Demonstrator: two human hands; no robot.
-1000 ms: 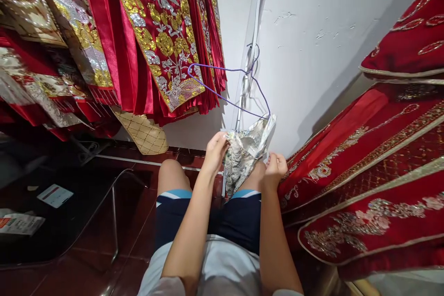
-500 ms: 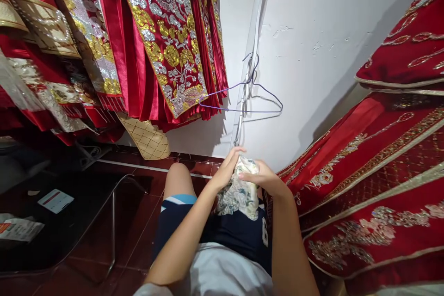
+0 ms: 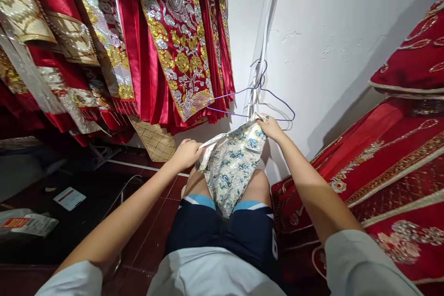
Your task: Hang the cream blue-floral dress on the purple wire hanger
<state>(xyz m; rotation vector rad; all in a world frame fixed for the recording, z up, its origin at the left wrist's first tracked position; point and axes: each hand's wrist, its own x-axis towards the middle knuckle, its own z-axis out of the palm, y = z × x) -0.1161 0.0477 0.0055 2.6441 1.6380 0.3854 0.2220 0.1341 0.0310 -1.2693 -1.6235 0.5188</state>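
While both hands are apart from each other, each is closed on the same floral cloth. Left hand (image 3: 189, 153): fingers clamped on the left end of the cloth's upper edge, knuckles up. Right hand (image 3: 271, 128): pinching the opposite upper corner, set higher and farther from the body.

Floral cloth (image 3: 233, 162): pale ground with blue and green flowers; stretched between the hands along the top, hanging to a point over the gap between the thighs. Its lower tip lies in front of the dark blue shorts (image 3: 197, 229), which have light blue and white hem bands.

Beyond the cloth, a purple hanger (image 3: 257, 87) hangs bare by its hook at a white upright strip (image 3: 266, 23) on the white wall (image 3: 333, 4). Cloth's top corner overlaps the hanger's lower bar in view; contact cannot be told.

Left side: red garments with gold and silver sequins (image 3: 183, 62), a beige quilted panel (image 3: 156, 141) below them. Lower left: black counter (image 3: 95, 203) bearing a flat white rectangle with a red band (image 3: 70, 199) and a clear packet with an orange label (image 3: 29, 225). Right side: red beaded gowns (image 3: 378, 148).
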